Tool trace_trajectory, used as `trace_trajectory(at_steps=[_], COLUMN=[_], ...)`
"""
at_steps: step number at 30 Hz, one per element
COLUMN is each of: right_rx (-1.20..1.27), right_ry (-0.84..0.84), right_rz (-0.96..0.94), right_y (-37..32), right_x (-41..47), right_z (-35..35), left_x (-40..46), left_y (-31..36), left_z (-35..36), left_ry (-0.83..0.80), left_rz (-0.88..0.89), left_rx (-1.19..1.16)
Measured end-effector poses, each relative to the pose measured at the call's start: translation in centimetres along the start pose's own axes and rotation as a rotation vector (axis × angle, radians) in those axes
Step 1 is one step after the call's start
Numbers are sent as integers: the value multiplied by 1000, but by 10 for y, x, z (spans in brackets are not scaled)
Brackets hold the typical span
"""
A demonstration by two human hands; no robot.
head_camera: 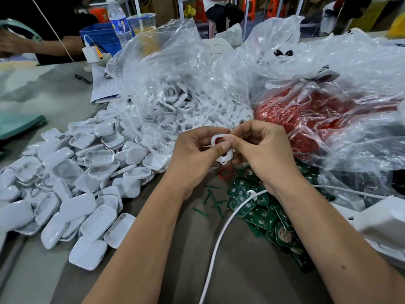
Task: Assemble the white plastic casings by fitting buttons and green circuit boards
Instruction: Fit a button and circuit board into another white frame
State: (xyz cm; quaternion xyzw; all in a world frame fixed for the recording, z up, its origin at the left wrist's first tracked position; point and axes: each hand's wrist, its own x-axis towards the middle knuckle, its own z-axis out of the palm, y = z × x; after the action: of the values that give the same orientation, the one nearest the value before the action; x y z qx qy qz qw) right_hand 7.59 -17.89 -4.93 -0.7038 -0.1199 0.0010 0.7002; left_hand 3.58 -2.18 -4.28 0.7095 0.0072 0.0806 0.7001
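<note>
hands met over the middle of the grey surface. the left hand gripped a white casing from the left, its thumb laid across the front of the part. the right hand pinched the same casing from the right, fingers curled over its top edge. red showed inside the casing between the two thumbs; whether that was a seated button could not be told. the casing was held just above the surface, near the front edge of the bags.

a loose red ring lay on the surface directly under the casing. to its right, under the right forearm, a heap of green circuit boards spread toward the near edge, and a few green plastic slivers lay scattered just left of the heap. a white cable ran across the boards and down off the bottom of the view.

a big pile of white shells covered the left of the surface. behind the hands, a clear bag held more white parts, and beside it on the right another clear bag held red parts. at the far left another person's arm rested by a blue crate and a water bottle.
</note>
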Motion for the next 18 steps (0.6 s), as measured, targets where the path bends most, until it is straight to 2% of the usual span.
trace_trajectory(at_steps=[4,8,11,13,15,18], right_rx=[117,-43,-425,-728,-975,-1243], right_ry=[37,90,122,53,-63,-204], right_rz=[88,14,-131,-184,-137,78], right_y=[-1,-7,-33,-68,-109,-158], right_x=[2,-1,-7,-11,-15,-12], right_z=[2,5,-2,-15,-39,-90], left_x=[1,0,-3,-2,-1,2], left_y=[0,1,6,15,28,51], left_z=[2,6,15,26,45,84], left_ry=[15,34,47,19,-76,-292], left_rz=[-29,12,28,27,0,19], left_rx=[-35,10,10,-8,-46,1])
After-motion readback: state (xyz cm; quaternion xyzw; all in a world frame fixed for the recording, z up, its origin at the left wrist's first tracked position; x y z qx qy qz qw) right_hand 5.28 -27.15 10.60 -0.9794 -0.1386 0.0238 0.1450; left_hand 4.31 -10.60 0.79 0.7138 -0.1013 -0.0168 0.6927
